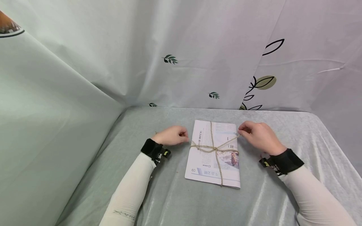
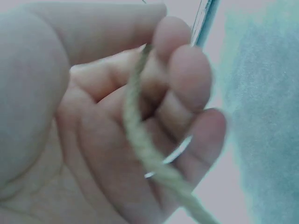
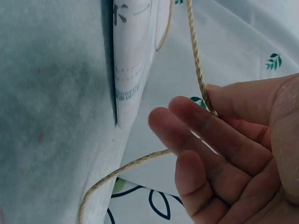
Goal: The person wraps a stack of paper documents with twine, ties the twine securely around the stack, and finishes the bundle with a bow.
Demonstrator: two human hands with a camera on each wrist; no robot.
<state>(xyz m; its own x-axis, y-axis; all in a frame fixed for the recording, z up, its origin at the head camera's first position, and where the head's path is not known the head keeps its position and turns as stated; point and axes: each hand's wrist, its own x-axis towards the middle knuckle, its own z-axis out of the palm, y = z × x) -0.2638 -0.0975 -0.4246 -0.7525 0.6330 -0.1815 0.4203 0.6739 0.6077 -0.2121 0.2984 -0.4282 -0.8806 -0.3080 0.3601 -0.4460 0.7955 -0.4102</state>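
A folded newspaper bundle [image 1: 199,166] lies flat on the cloth-covered table, with thin twine [image 1: 216,148] wrapped around it crosswise and meeting in a knot near its middle. Beside the bundle's left edge, my left hand [image 1: 172,135] pinches one length of the twine [image 2: 135,116] between thumb and fingertips; its loose part runs across the palm. Off the upper right edge, my right hand [image 1: 258,135] pinches another length of the twine [image 3: 196,56], which stretches from the knot to the thumb. A further piece trails below the fingers in the right wrist view.
Grey cloth [image 1: 169,201] covers the table. Behind it hangs a pale curtain [image 1: 192,62] with leaf prints, and another pale sheet [image 1: 56,110] closes off the left side. Both wrists wear black straps with small cameras.
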